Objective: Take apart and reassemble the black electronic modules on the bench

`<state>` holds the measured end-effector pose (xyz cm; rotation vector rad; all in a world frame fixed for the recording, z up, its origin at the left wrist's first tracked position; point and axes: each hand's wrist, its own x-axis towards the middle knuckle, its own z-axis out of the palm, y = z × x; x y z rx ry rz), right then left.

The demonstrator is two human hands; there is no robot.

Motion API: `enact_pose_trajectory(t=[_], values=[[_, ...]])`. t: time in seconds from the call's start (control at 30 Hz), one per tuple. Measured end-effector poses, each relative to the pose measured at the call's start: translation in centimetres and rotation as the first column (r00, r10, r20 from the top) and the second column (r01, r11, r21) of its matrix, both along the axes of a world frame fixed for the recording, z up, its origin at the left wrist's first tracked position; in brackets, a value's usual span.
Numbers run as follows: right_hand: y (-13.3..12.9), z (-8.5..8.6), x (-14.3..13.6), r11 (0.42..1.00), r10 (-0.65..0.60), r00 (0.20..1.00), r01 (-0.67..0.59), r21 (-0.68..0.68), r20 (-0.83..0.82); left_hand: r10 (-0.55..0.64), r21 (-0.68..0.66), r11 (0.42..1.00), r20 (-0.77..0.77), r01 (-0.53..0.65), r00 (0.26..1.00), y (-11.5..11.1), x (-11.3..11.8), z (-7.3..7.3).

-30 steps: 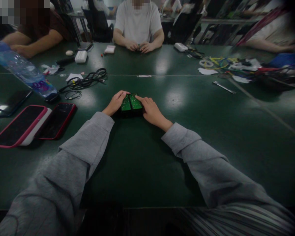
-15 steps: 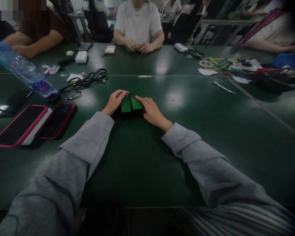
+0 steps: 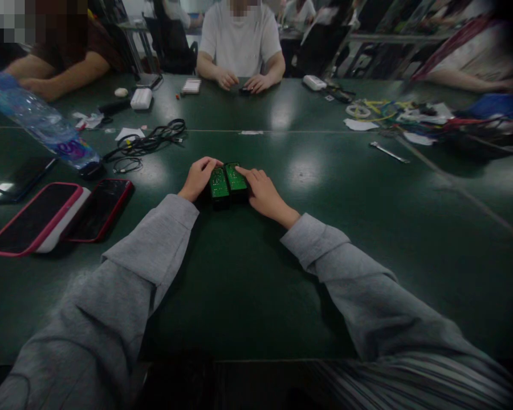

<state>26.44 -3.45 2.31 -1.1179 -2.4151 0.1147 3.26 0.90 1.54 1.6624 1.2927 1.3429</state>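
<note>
Two black blocks with green circuit boards on top stand side by side on the dark green table (image 3: 248, 273). My left hand (image 3: 199, 177) is wrapped round the far left side of the left block (image 3: 219, 183), its thumb and fingers pressed together there. Against the right block (image 3: 237, 177) rests my right hand (image 3: 265, 195), the index finger lying on the top of its board and the thumb at its side. A narrow gap parts the blocks at their far ends.
Two phones (image 3: 36, 219) (image 3: 99, 209) and a plastic bottle (image 3: 47, 122) lie at the left, with black cables (image 3: 154, 136) beyond. A wrench (image 3: 389, 152) and tangled wires (image 3: 431, 117) are at the right. Across the table sits a person in white (image 3: 241, 45).
The left block has shifted very slightly nearer with my left hand. My right hand has stayed put. Across the table, the person's hands have moved apart around a small dark object.
</note>
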Motion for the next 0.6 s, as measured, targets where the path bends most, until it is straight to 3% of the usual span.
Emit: enact_pose_trajectory(t=[0.3,0.6], values=[[0.1,-0.1,0.0,1.0,0.001,1.0,-0.001,0.004,-0.001,-0.097,-0.048,0.994,0.07,0.1,0.993,-0.9,0.6,1.3],[0.2,-0.3,0.1,1.0,0.007,1.0,-0.007,0.012,-0.007,-0.134,-0.037,0.99,0.076,0.137,0.988,-0.8,0.5,1.2]])
